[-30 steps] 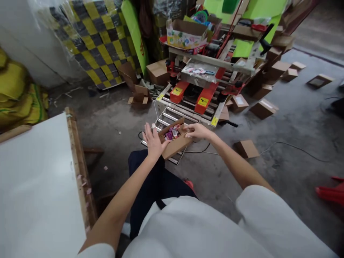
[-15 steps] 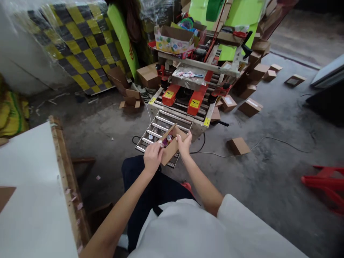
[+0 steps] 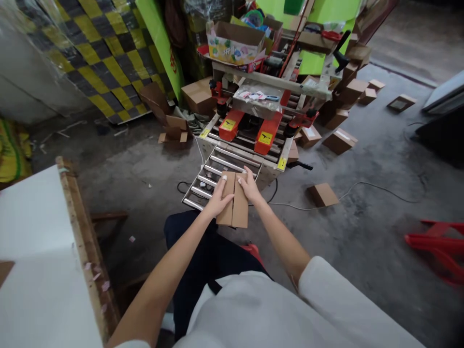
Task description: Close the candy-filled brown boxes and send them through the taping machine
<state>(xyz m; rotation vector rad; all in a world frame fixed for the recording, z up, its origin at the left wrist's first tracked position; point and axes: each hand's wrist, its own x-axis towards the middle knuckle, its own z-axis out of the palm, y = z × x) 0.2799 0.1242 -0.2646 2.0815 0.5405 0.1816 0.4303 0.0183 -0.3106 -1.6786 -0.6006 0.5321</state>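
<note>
We cannot see inside the box (image 3: 234, 205): its flaps lie shut. Our left hand (image 3: 216, 199) and right hand (image 3: 250, 187) cover part of its top, their palms and lower fingers hidden, so we cannot tell how they grip. The part of the rollers (image 3: 210, 176) beneath the box is hidden too. The table (image 3: 32, 270) runs off the left and bottom edges, the red frame (image 3: 438, 249), perhaps a stool, runs off the right, and the machine (image 3: 253, 121) runs off the top. Its yellow labels (image 3: 266, 137) are too small to read.
</note>
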